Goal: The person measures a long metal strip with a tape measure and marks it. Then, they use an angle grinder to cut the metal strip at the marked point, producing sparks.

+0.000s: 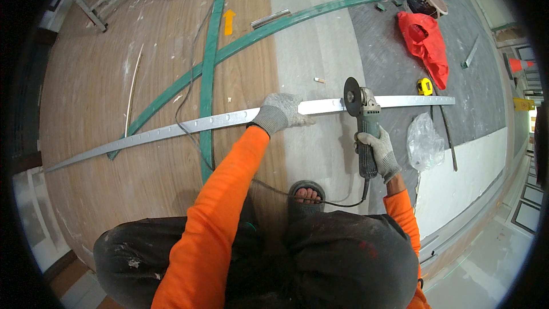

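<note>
A long silvery metal channel (223, 119) with a row of punched marks runs across the floor from the far left to the right. My left hand (278, 113), in a grey knit glove, is closed over its middle. In my gloved right hand (380, 150) is an angle grinder (369, 129), gripped by its green and black body. Its dark cutting disc (353, 96) stands upright at the channel, to the right of my left hand. Whether the disc touches the metal or spins, I cannot tell. The power cord (286, 194) trails from the grinder's lower end to the left.
Two green strips (207, 91) cross under the channel at left. A yellow tape measure (424, 86), red cloth (424, 46), bucket (427, 1) and clear plastic bag (425, 142) lie at right. A short metal piece (270, 19) lies farther off. My sandalled foot (307, 195) is near the cord.
</note>
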### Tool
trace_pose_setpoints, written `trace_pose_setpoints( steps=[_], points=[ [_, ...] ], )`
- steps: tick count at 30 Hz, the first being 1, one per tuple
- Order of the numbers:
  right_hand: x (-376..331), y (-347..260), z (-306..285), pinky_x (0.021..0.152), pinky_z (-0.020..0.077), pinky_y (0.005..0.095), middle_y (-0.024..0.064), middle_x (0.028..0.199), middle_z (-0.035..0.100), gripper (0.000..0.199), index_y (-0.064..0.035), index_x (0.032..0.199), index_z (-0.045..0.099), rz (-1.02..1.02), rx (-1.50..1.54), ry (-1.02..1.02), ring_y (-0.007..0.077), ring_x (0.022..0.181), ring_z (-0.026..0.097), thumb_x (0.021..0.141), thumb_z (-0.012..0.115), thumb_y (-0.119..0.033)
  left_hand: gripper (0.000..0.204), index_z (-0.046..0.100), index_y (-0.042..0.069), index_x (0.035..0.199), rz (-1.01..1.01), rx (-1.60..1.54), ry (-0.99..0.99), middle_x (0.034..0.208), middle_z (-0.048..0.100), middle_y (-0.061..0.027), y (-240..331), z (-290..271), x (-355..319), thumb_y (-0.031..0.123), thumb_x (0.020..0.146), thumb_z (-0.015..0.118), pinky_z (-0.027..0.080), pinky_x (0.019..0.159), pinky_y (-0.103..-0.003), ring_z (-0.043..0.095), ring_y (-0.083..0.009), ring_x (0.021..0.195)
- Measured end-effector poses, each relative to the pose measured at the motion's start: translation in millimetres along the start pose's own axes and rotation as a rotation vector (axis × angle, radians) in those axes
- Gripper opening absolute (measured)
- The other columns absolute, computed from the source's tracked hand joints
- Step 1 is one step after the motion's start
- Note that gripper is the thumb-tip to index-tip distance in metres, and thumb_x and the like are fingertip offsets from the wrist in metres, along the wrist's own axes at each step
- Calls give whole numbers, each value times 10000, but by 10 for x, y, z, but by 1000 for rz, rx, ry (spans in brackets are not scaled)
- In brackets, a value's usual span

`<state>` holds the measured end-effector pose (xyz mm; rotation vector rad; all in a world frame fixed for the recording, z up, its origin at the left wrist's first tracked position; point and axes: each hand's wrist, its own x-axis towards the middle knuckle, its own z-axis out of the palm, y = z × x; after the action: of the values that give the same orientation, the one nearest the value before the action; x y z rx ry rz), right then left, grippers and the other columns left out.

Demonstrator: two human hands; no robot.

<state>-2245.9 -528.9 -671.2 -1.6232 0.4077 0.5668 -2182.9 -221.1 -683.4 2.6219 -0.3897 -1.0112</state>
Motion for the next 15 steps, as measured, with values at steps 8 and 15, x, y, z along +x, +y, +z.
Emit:
trace_pose_setpoints(
  steps=[8, 15],
  points=[
    [30, 14, 54, 615, 561, 308, 73, 842, 654, 371, -10, 1126, 565, -18, -5, -18, 156, 661, 648, 839, 752, -153, 704, 646, 88, 1288, 32, 48, 133, 1239, 702, -178, -200, 308, 167, 685, 925, 561, 517, 1033, -441, 671, -306, 1188],
    [27, -23, 83, 629, 565, 309, 72, 854, 656, 349, -22, 1122, 572, -7, -24, -15, 151, 669, 644, 851, 741, -164, 722, 642, 92, 1315, -11, 58, 52, 1274, 690, -178, -192, 282, 187, 693, 929, 536, 510, 1047, -442, 660, -299, 1210]
  ],
)
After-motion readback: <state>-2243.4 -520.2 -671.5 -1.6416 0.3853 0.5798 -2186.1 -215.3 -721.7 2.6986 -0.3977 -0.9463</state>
